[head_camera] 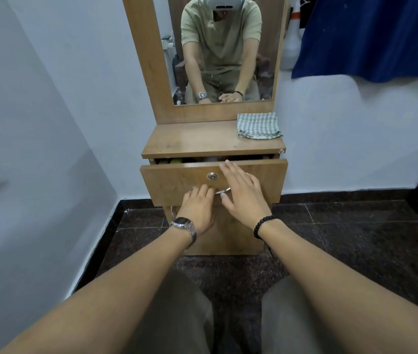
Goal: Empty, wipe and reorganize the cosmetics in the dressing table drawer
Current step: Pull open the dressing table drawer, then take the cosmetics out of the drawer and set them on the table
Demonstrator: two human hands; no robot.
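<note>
The wooden dressing table drawer [167, 180] stands slightly pulled out under the table top [197, 139]. Through the narrow gap I see only dim shapes of its contents, one of them green [176, 161]. My left hand [199, 210] has its fingers curled on the metal drawer handle [222, 191], just below the round lock [212, 176]. My right hand [243, 195] lies flat and open on the drawer front, its fingertips reaching the top edge. A folded checked cloth [258, 125] rests on the right of the table top.
A mirror [223, 47] rises behind the table top and reflects a seated person. A white spray bottle [292, 42] and a blue fabric [371, 37] sit on the white surface to the right. A lower cabinet door [228, 238] is under the drawer. The floor is dark stone.
</note>
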